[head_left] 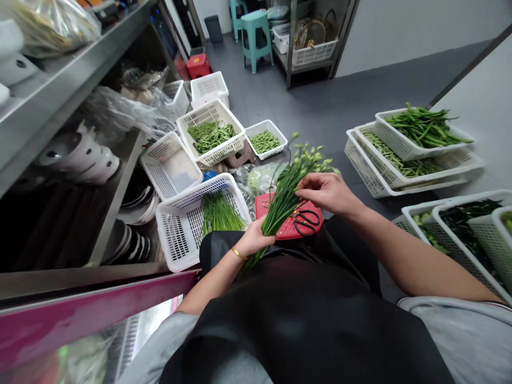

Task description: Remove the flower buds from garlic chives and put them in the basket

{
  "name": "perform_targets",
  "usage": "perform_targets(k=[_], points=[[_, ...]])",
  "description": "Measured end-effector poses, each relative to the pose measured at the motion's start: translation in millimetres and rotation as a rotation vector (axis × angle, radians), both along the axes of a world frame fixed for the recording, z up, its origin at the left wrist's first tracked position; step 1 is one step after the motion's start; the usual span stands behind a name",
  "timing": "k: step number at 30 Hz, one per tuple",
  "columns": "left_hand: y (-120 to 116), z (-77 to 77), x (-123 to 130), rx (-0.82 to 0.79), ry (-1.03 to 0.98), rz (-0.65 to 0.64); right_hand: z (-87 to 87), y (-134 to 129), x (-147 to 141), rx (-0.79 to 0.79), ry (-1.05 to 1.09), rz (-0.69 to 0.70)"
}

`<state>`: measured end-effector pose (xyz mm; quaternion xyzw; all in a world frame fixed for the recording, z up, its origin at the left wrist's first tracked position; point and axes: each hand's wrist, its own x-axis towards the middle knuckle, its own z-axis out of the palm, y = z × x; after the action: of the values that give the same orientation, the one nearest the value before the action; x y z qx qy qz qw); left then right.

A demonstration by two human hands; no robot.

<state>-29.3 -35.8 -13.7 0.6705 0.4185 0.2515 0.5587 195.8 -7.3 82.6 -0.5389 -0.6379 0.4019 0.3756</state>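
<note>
Sitting left of centre, white basket (176, 240) with green stalks (221, 212). Mid-frame, budded green bunch (282, 200) — left hand (254, 237), fingers wrapped round lower part; right hand (326, 189), fingers pinched at upper end. Behind bunch, red plastic surface (262, 207) — black-handled scissors (299, 214) on top.

Head cam only: we look forward and steeply down past our apron (320, 320); left hand (256, 237) and right hand (330, 192) close, mid-frame, floor (316, 112) farther off, up top.
</note>
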Motion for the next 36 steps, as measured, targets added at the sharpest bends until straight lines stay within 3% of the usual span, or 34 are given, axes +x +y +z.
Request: perform_targets(k=[3, 7, 15, 17, 20, 22, 26, 29, 32, 36], points=[[4.0, 2.8, -3.4, -0.132, -0.137, -0.072, 6.2, 3.1, 4.2, 0.018, 0.107, -0.088], [4.2, 6.8, -6.5, -0.189, -0.174, -0.086, 17.7, 10.9, 13.9, 0.06, 0.162, -0.202], [1.7, 9.3, -5.3, -0.243, -0.129, -0.064, 19.0, 26.4, 38.2, 0.136, 0.09, -0.208], [2.1, 9.0, -6.1, -0.261, -0.124, -0.069, 23.6, 19.1, 39.2, 0.216, -0.024, -0.218], [3.5, 8.5, -6.7, -0.289, -0.132, -0.072, 33.9, -2.0, 28.6, 0.498, -0.17, -0.339], [4.4, 8.3, -6.0, -0.279, -0.126, -0.078, 35.9, -13.1, 15.3, 0.668, -0.284, -0.254], [4.4, 8.5, -3.5, -0.101, -0.035, -0.06, 18.4, -13.1, -5.3, 0.803, -0.563, 0.216], [4.9, 10.1, -4.6, 0.123, 0.23, 0.071, -2.8, -17.6, -2.8, 0.856, -0.591, 0.235], [11.2, 15.0, -6.1, 0.262, 0.507, 0.209, -24.4, -37.6, 2.6, 0.721, -0.377, 0.098], [26.6, 25.3, 5.4, 0.363, 0.703, 0.316, -56.2, -40.4, -20.5, 0.006, 0.053, 0.065]])
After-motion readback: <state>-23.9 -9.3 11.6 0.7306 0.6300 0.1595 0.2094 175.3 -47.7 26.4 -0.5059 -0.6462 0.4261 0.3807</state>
